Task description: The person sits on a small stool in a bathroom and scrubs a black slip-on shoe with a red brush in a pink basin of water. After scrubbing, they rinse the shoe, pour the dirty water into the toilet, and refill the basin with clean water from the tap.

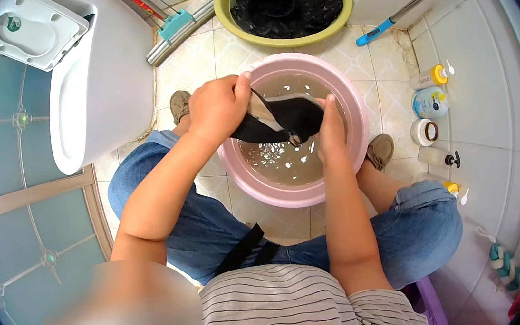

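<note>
Above a pink basin [356,118] of murky water, I hold a black shoe [296,114] with a beige inner side. My left hand [217,108] is closed around its left end, thumb pointing up along the edge. At the other end, my right hand [332,129] grips the shoe, its thumb on the near side and most of its fingers hidden behind. The shoe lies tilted over the water [289,165], which has bright glints and reaches well up the basin wall.
A yellow-green tub [227,27] of wet dark cloth stands beyond the basin. At left are a white toilet [71,130] and a mop head [182,29]. A blue-ended pole [377,32] leans at far right. Several bottles [431,102] line the right wall.
</note>
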`<state>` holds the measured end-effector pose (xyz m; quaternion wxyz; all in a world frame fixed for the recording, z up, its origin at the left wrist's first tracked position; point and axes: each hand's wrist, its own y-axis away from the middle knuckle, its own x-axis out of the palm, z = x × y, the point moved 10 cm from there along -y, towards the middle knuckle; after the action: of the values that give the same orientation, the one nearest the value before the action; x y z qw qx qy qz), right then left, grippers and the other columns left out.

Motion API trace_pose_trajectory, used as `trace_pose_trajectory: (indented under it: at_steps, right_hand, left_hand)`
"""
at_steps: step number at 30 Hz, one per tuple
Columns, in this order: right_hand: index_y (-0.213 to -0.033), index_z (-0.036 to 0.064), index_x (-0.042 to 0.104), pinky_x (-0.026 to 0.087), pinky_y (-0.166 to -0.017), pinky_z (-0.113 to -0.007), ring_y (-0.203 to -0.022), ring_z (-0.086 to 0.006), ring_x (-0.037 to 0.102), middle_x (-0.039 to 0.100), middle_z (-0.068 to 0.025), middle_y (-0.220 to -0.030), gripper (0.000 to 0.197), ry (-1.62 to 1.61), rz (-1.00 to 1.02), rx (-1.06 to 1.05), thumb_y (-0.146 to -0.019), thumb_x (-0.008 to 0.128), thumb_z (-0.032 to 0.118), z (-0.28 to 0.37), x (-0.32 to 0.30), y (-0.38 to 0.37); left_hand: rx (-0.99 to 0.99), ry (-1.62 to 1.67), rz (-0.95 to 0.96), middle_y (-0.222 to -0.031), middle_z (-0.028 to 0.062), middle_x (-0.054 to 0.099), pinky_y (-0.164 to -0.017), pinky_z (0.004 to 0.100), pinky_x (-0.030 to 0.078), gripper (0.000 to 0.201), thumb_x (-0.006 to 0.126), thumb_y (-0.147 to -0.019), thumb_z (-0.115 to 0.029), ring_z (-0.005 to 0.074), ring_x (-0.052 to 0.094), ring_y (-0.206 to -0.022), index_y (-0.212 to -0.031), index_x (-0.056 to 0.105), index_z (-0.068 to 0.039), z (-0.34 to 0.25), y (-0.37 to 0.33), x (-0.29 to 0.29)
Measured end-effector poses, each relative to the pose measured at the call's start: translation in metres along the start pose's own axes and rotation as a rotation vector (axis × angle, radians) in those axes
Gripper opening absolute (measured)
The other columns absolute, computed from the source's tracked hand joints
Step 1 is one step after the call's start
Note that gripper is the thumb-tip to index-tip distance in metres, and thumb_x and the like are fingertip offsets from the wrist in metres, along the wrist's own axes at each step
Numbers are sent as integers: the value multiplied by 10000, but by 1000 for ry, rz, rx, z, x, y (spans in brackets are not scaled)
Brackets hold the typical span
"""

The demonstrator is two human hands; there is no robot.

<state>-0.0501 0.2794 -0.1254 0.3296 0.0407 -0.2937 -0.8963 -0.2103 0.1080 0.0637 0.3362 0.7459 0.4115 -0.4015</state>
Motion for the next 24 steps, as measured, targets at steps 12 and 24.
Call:
trace_pose_trajectory:
  at_steps: [12,24]
  right_hand:
    - [-707,47,558,412,-644,-255,-665,-125,510,570,-51,-692,448,-335,48,-18,-913,461,433,36,1,16]
    - [-611,69,470,388,-609,-284,-595,-171,465,530,-92,-613,487,-657,494,19,-949,395,411,38,61,2]
  left_hand:
    - [-720,1331,898,-1054,144,643,-756,339,561,343,455,-925,-211,224,668,-863,-1147,556,30,-17,89,144]
    - [-870,1747,1409,-581,14,422,-486,266,304,348,504,-865,-411,145,381,-508,-688,487,-112,-51,160,179]
